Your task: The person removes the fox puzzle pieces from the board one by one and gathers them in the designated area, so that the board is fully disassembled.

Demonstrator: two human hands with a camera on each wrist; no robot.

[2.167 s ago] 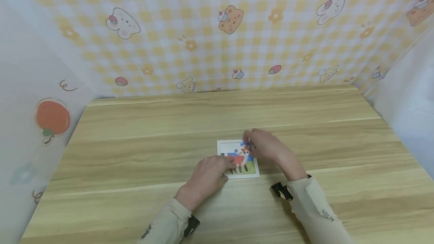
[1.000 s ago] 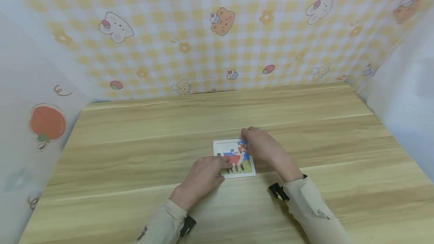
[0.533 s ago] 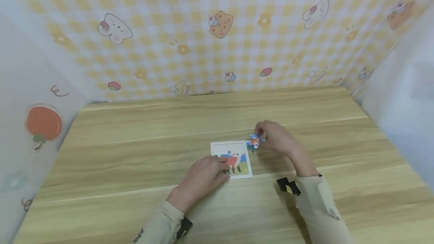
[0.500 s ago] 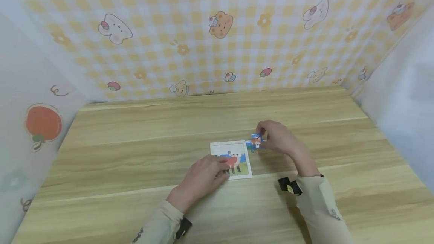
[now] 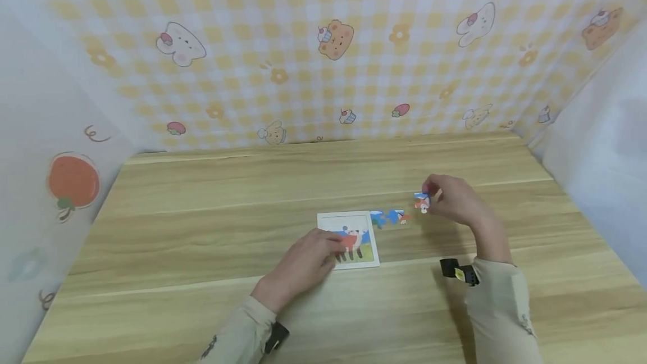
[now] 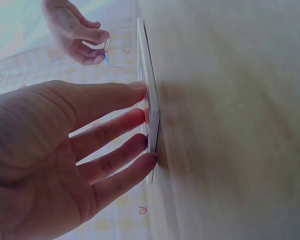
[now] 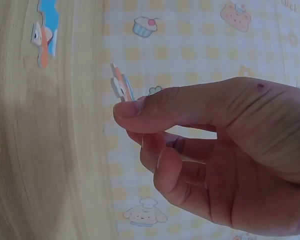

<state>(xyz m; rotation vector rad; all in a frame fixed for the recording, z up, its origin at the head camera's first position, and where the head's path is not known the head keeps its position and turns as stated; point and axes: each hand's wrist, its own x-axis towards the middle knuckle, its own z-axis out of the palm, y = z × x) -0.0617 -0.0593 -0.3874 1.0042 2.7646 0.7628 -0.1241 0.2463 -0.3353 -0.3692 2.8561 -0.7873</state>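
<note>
A white-framed jigsaw puzzle (image 5: 374,243) with a red and white animal picture lies flat on the table. Its upper part shows bare white backing. My left hand (image 5: 305,260) rests on its left side, covering part of the picture; the left wrist view shows the hand's extended fingertips touching the board. Right of the board, my right hand (image 5: 460,202) pinches a blue and orange puzzle piece (image 5: 421,202) between thumb and fingers, raised above the table. That piece's edge (image 7: 121,84) shows in the right wrist view. Two loose pieces, one blue-green (image 5: 377,218) and one blue-orange (image 5: 397,217), lie beside the board.
The wood-grain table (image 5: 227,212) reaches back to a yellow checked cloth wall (image 5: 298,94) with cartoon prints. White cloth sides (image 5: 30,100) stand at left and right. Black straps (image 5: 276,337) are on both wrists.
My right hand has taken pieces from the board's upper right and moved right. Two now lie beside the board and one is in the fingers. My left hand has stayed on the board.
</note>
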